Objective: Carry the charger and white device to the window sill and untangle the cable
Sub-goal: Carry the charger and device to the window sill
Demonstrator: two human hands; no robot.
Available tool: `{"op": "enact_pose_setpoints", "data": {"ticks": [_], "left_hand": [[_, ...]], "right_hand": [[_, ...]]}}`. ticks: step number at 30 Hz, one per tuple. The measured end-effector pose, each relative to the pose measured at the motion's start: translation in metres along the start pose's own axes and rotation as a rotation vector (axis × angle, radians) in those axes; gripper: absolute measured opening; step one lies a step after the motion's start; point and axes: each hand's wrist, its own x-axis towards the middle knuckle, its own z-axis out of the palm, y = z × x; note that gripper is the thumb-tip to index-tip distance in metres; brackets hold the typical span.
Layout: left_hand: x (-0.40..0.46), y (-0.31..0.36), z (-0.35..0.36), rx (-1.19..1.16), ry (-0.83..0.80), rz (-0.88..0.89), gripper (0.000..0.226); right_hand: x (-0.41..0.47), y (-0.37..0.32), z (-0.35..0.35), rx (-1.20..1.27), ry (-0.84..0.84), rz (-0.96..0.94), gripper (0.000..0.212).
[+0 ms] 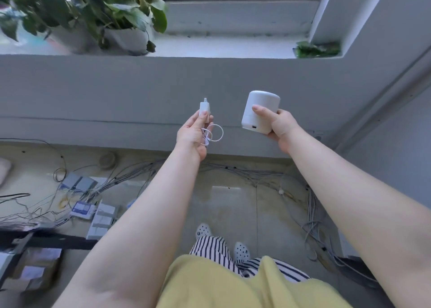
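My left hand (pixel 192 136) holds a small white charger (pixel 205 108) between thumb and fingers, its plug end pointing up. A thin white cable (pixel 215 133) hangs from that hand in tangled loops. My right hand (pixel 278 126) grips a white cylindrical device (pixel 260 110) from its lower right side, with a small port facing me near its base. Both hands are raised in front of the grey wall, below the window sill (pixel 221 47). The two hands are apart, with the device a little higher than the charger.
Potted green plants (pixel 126 37) stand on the sill's left part, and a small green leafy clump (pixel 317 49) lies at its right end. Below, the floor holds many loose cables (pixel 112 184) and power strips (pixel 93 210) to the left, and more cables to the right.
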Motion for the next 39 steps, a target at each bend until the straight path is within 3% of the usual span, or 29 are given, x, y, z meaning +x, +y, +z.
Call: {"op": "enact_pose_setpoints", "data": {"ticks": [10, 17, 21, 29, 39], "left_hand": [[0.096, 0.06, 0.071, -0.021, -0.04, 0.039, 0.038], [0.177, 0.108, 0.108, 0.032, -0.053, 0.028, 0.023], [0.223, 0.127, 0.119, 0.084, -0.069, 0.016, 0.034], [0.275, 0.138, 0.13, 0.163, -0.06, 0.007, 0.04], [0.304, 0.13, 0.141, 0.257, -0.033, 0.076, 0.043]], "right_hand": [[0.096, -0.061, 0.032, 0.039, 0.013, -0.075, 0.055], [0.175, -0.103, 0.062, 0.061, 0.093, -0.15, 0.061], [0.211, -0.12, 0.08, 0.05, 0.147, -0.208, 0.067], [0.25, -0.127, 0.086, -0.046, 0.276, -0.299, 0.067], [0.287, -0.117, 0.071, -0.207, 0.233, -0.364, 0.072]]}}
